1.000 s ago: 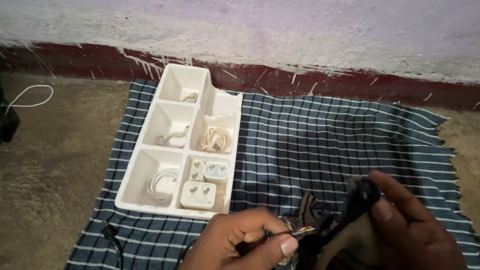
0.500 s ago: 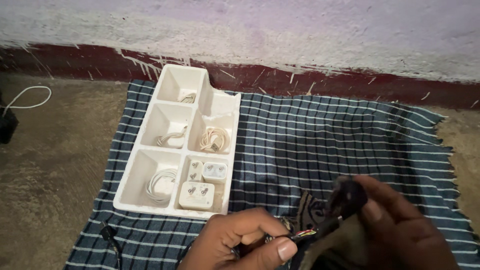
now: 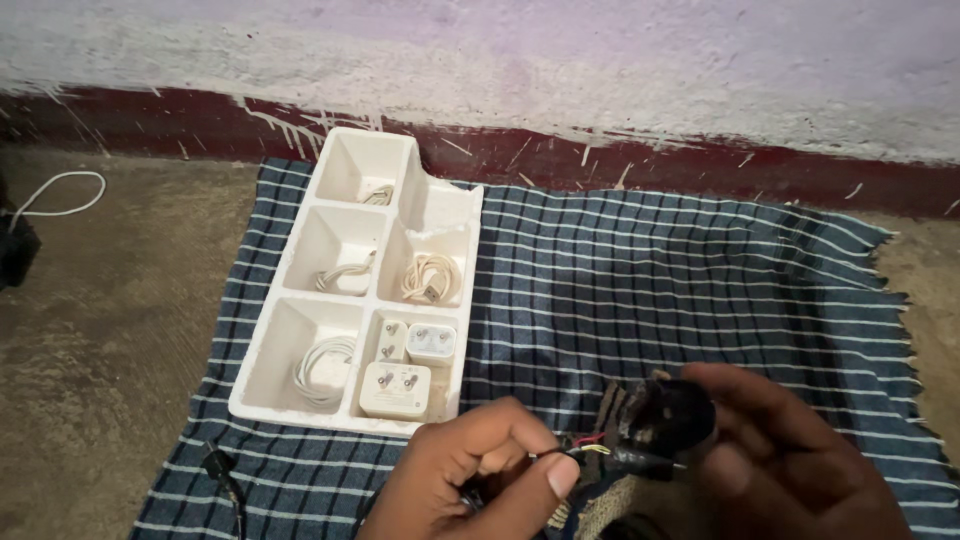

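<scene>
Your left hand [image 3: 480, 475] is closed in a pinch, thumb and forefinger gripping the thin red and yellow wires [image 3: 590, 447] that emerge from a black plug-like part [image 3: 665, 425]. Your right hand [image 3: 790, 460] is wrapped around that black part from the right side, holding it low over the blue striped cloth [image 3: 680, 280], near the bottom edge of the view. The cloth lies on a bare floor against a wall. A white compartment tray [image 3: 430, 205] rests on the left portion of the cloth. Its cells contain coiled white cables [image 3: 430, 278] and, in the near right cell, three white chargers [image 3: 405, 365]. A black cable end [image 3: 220, 470] lies on the cloth's near left corner.
</scene>
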